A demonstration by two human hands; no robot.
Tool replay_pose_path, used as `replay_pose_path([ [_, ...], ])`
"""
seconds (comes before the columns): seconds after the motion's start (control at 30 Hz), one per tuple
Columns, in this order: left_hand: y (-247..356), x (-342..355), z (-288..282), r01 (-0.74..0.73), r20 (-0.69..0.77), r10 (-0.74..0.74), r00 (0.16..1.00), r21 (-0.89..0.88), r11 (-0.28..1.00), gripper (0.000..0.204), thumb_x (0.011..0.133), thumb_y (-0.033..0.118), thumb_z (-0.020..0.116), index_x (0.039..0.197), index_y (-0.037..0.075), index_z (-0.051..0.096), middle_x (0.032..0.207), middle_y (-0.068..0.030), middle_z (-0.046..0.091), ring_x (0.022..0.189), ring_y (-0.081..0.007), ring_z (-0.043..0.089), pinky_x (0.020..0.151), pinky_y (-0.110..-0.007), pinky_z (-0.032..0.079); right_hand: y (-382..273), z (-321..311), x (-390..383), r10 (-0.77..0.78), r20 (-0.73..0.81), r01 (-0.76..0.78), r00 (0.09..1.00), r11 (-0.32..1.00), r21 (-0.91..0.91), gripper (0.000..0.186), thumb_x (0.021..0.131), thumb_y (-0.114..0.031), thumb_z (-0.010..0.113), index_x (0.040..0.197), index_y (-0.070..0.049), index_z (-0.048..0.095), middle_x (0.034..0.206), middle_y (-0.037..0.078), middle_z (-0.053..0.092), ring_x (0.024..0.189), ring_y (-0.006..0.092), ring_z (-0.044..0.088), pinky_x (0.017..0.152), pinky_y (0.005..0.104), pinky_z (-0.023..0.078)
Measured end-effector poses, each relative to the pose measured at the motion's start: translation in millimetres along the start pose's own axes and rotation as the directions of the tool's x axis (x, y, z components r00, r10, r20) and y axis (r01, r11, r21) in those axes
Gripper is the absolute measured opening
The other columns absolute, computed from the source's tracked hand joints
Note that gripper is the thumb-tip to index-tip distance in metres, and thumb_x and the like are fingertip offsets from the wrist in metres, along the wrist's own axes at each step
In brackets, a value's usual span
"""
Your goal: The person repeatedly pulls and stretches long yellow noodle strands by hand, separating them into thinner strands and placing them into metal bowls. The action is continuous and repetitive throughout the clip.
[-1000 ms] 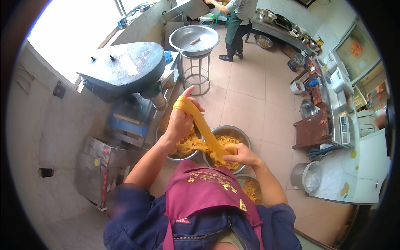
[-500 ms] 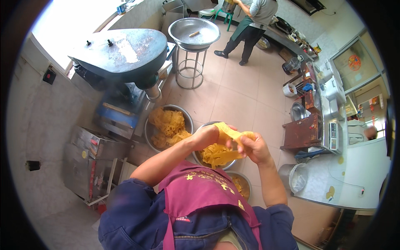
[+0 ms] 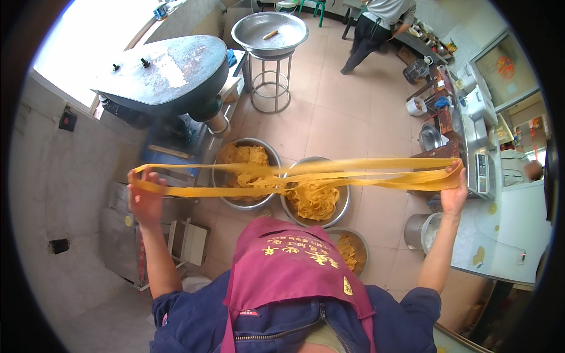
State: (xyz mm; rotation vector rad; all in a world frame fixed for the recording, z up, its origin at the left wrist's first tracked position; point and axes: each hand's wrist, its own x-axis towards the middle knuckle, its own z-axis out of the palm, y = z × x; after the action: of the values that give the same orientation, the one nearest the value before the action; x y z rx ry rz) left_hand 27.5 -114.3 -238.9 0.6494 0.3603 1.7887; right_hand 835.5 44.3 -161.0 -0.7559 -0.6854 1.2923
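Note:
Long flat yellow strips (image 3: 376,179) are stretched horizontally between my hands at chest height, out to either side. My left hand (image 3: 146,197) has one end looped over its fingers, which are curled around it. The other end is gripped in my right hand (image 3: 452,185). Below the strips are a steel bowl (image 3: 247,203) heaped with yellow strips at centre left and another steel bowl (image 3: 344,206) with a tangled heap. A smaller bowl (image 3: 362,250) holding similar strips is partly hidden by my magenta apron (image 3: 282,259).
A machine with a large metal top (image 3: 194,70) stands at left, beside a steel basin (image 3: 297,32) on a tall stand with a short stick inside. A co-worker (image 3: 376,29) bends near the back counter. A worktop (image 3: 512,235) with a scale (image 3: 482,173) and a bucket (image 3: 418,229) line the right.
My hands have moved from close together to wide apart, pulling the strips out straight. The co-worker has shifted right and bent over.

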Motion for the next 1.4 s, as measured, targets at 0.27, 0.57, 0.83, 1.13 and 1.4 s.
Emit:
replay_pose_path([
  [0.27,156.8,-67.6,-121.6,-0.183,-0.456,0.526,0.718,0.605,0.775,0.041,0.106,0.029,0.055,0.145,0.013,0.054,0.140,-0.0111,0.057,0.131,-0.0262,0.053,0.113,-0.052,0.040,-32.7,-112.5,72.9,-0.055,-0.234,0.007,0.971,0.979,-0.202,0.046,0.108,-0.027,0.054,0.148,-0.004,0.052,0.149,0.005,0.057,0.133,0.0167,0.054,0.115,0.0345,0.039],
  [0.57,246.2,-52.5,-117.3,-0.030,-0.375,0.731,0.569,0.880,0.475,0.049,0.106,0.028,0.059,0.151,0.011,0.050,0.149,-0.0089,0.046,0.138,-0.0244,0.042,0.118,-0.044,0.032,-59.7,-169.1,127.1,-0.141,-0.271,0.055,0.952,0.952,-0.302,0.050,0.109,-0.026,0.052,0.153,-0.003,0.045,0.156,0.006,0.050,0.145,0.0221,0.045,0.121,0.0392,0.034],
  [0.83,246.7,-17.5,-51.3,-0.017,0.030,0.657,0.753,1.000,-0.026,0.049,0.106,0.021,0.055,0.152,0.006,0.045,0.153,-0.0137,0.047,0.145,-0.0260,0.040,0.123,-0.042,0.026,-126.7,-191.9,151.9,-0.233,-0.261,0.179,0.937,0.960,-0.217,0.051,0.109,-0.022,0.051,0.153,0.002,0.042,0.158,0.014,0.045,0.145,0.0245,0.045,0.123,0.0388,0.034],
  [1.13,104.3,70.3,200.3,-0.395,0.402,0.115,0.908,0.915,-0.080,0.051,0.111,0.024,0.041,0.158,0.007,0.031,0.155,-0.0239,0.045,0.150,-0.0374,0.038,0.127,-0.053,0.024,-102.7,-85.1,128.9,0.028,0.281,0.089,0.959,0.914,-0.396,0.061,0.105,-0.017,0.056,0.157,0.004,0.033,0.163,0.016,0.039,0.131,0.0211,0.057,0.110,0.0323,0.046],
  [1.4,-129.7,73.3,373.7,-0.297,0.646,-0.418,0.638,0.708,0.641,0.073,0.096,0.031,0.069,0.148,0.003,0.028,0.139,-0.0278,0.053,0.130,-0.0421,0.054,0.111,-0.052,0.043,-38.8,92.3,29.0,0.191,0.623,0.032,0.758,0.944,-0.328,0.106,0.081,-0.038,0.084,0.155,0.011,0.027,0.139,0.028,0.058,0.086,0.0256,0.076,0.067,0.0315,0.063],
])
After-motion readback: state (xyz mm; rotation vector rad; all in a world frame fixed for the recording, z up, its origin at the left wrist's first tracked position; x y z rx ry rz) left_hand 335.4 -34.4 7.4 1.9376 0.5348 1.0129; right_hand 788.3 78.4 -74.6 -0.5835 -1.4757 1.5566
